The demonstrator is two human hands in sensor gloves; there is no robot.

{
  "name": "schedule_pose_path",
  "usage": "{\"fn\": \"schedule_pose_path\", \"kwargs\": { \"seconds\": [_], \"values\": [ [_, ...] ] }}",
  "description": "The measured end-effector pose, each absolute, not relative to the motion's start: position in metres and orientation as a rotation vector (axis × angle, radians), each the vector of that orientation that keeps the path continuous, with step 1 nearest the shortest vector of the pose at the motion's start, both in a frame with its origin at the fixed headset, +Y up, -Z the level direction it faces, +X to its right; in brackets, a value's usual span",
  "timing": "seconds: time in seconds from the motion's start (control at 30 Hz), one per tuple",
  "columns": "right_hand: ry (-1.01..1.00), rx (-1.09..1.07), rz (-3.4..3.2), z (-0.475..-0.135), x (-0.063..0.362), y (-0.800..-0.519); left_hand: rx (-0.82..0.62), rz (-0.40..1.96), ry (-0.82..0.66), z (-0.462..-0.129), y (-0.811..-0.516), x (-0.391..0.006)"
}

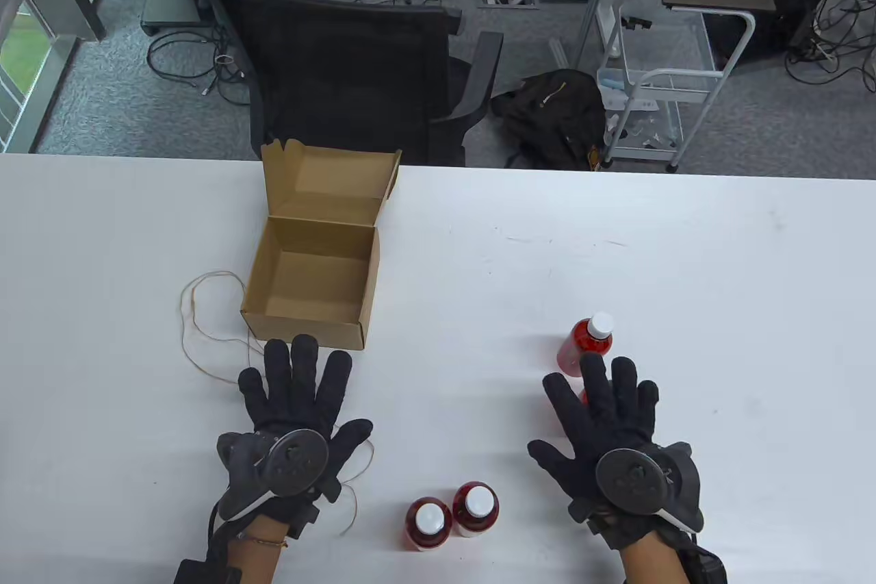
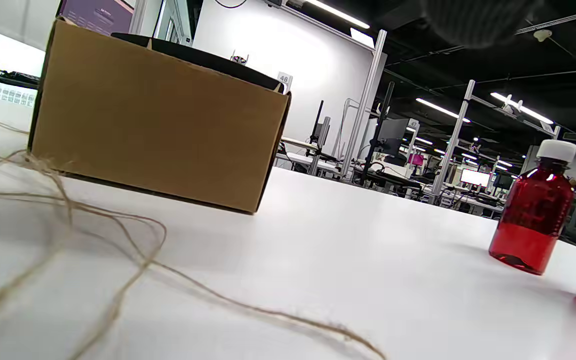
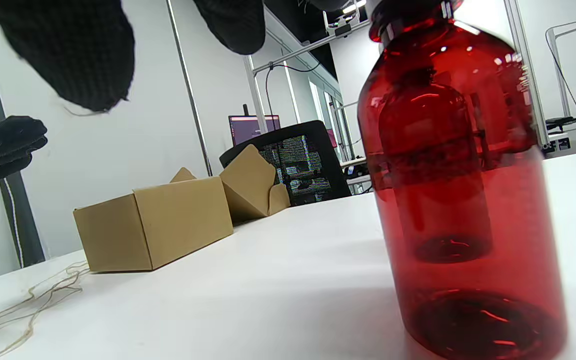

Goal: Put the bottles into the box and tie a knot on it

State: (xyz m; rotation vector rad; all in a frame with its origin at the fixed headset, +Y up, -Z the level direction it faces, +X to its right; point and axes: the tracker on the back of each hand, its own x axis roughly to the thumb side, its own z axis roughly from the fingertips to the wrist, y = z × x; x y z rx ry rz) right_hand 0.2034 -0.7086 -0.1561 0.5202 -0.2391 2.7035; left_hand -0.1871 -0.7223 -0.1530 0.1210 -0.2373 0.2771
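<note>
An open brown cardboard box stands at the table's left, its lid folded back and its inside bare. Thin twine loops beside it and runs under my left hand, which lies flat with spread fingers just in front of the box. Two red bottles with white caps stand near the front edge between my hands. Another red bottle stands past my right hand, whose straight fingers reach over a further bottle, mostly hidden from above. Neither hand holds anything.
A black office chair sits behind the table's far edge, beyond the box. A white cart and a dark bag are on the floor behind. The white table stretches wide to the right.
</note>
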Motion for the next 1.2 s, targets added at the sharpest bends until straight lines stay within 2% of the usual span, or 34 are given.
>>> {"fn": "schedule_pose_path", "kwargs": {
  "seconds": [0.83,1.0,1.2],
  "values": [
    [-0.261,0.496,2.703,-0.157,0.208,-0.707,0.084,0.269,-0.231,-0.161,-0.727,-0.184],
    [-0.272,0.478,2.685,-0.157,0.214,-0.705,0.061,0.259,-0.195,-0.177,-0.723,-0.178],
    [-0.281,0.464,2.662,-0.158,0.218,-0.704,-0.055,0.241,-0.018,-0.218,-0.722,-0.193]
  ]
}}
